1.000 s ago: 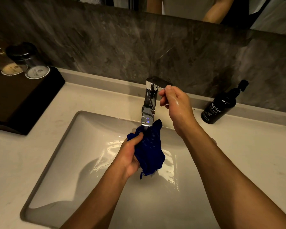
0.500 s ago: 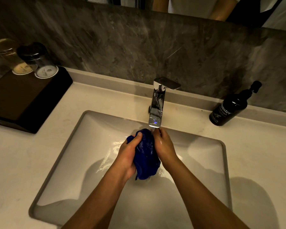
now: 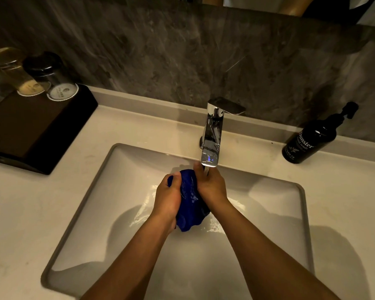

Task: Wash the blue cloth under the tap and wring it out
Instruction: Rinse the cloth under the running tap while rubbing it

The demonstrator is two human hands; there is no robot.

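Washing underway — left hand (image 3: 168,198) and right hand (image 3: 210,185) clasp the bunched blue cloth (image 3: 191,204) below the chrome tap (image 3: 211,139); wringing remains.

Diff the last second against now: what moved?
Right hand left the tap handle, dropped to the cloth and closed on it. Left hand kept its grip on the cloth under the spout. Soap bottle and tray unmoved.
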